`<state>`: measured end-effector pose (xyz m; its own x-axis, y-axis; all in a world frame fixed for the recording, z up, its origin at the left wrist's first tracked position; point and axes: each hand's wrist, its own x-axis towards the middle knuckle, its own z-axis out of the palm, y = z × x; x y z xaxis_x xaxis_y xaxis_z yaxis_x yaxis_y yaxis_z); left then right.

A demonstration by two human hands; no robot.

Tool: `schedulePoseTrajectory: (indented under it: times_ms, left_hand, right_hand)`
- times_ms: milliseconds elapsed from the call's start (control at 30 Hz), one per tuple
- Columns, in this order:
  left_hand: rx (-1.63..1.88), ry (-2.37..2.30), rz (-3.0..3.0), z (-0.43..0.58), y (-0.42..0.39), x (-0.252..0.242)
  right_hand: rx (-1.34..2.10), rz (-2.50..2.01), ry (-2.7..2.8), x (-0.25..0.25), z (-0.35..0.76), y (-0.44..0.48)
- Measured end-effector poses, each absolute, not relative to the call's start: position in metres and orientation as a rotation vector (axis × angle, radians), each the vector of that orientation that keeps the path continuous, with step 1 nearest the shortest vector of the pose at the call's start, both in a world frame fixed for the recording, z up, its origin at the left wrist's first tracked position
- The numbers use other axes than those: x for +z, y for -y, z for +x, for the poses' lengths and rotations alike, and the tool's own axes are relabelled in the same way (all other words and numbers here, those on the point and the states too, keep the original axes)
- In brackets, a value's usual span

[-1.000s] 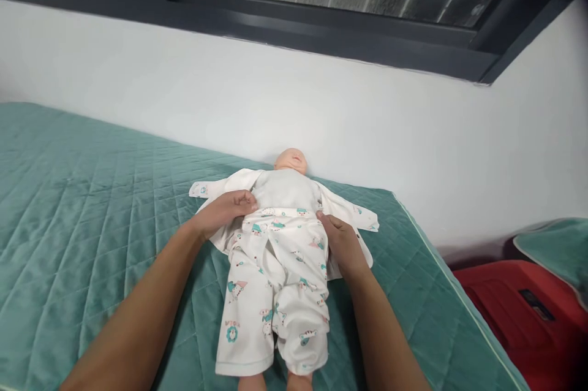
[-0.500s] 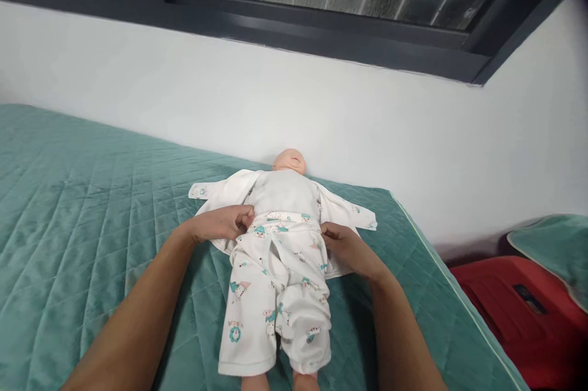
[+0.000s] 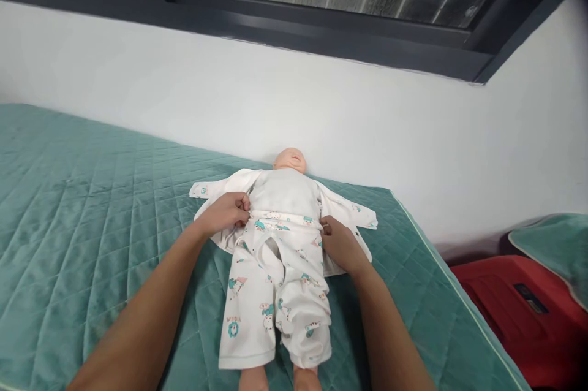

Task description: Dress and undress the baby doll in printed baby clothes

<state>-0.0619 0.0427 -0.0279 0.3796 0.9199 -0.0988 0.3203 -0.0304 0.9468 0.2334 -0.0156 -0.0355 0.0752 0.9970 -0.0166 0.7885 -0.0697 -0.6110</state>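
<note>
A baby doll (image 3: 290, 160) lies on its back, head toward the wall, feet toward me. White printed pants (image 3: 275, 280) cover its legs up to the waist. An open white jacket (image 3: 344, 204) spreads out at both sides, its sleeves stretched outward, around a plain white torso (image 3: 285, 192). At the left end of the waistband, my left hand (image 3: 232, 212) pinches the pants with bent fingers. My right hand (image 3: 339, 241) grips the waistband's right end, its fingertips partly hidden against the cloth.
Green quilted bedding (image 3: 114, 195) lies under the doll, its piped edge on the right. Behind it rises a white wall (image 3: 275, 103) below a dark window frame (image 3: 321, 35). A red plastic object (image 3: 514, 311) with green cloth (image 3: 555, 244) on it stands at the right.
The waistband has shifted slightly up the torso on the left, with my left hand moving up toward the doll's chest. My right hand has moved up a little too.
</note>
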Motion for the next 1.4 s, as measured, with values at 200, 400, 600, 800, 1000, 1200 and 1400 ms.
schedulePoseTrajectory:
  times_ms: [200,400,600,800,1000,1200,1400]
  left_hand:
    - [0.521,-1.24,1.742,-0.053,-0.041,-0.028]
    - [0.605,-1.114,1.746,-0.057,-0.037,-0.023]
    - [0.688,-1.022,1.586,-0.049,-0.033,-0.021]
    - [0.803,-0.845,1.347,-0.047,-0.031,-0.026]
    - [0.838,-0.743,1.107,-0.043,-0.035,-0.035]
    - [0.827,-0.854,1.132,-0.04,-0.031,-0.032]
    - [0.818,-0.892,1.272,-0.044,-0.025,-0.023]
  right_hand:
    - [0.58,-1.849,1.764,-0.031,0.225,0.018]
    - [0.834,-1.558,1.593,-0.037,0.225,0.017]
    - [1.153,-1.344,1.379,-0.038,0.223,0.019]
    - [1.375,-1.181,1.272,-0.033,0.22,0.025]
    - [1.369,-1.082,1.255,-0.031,0.216,0.024]
    - [1.215,-1.153,1.328,-0.026,0.208,0.023]
    - [1.218,-1.134,1.392,-0.027,0.212,0.023]
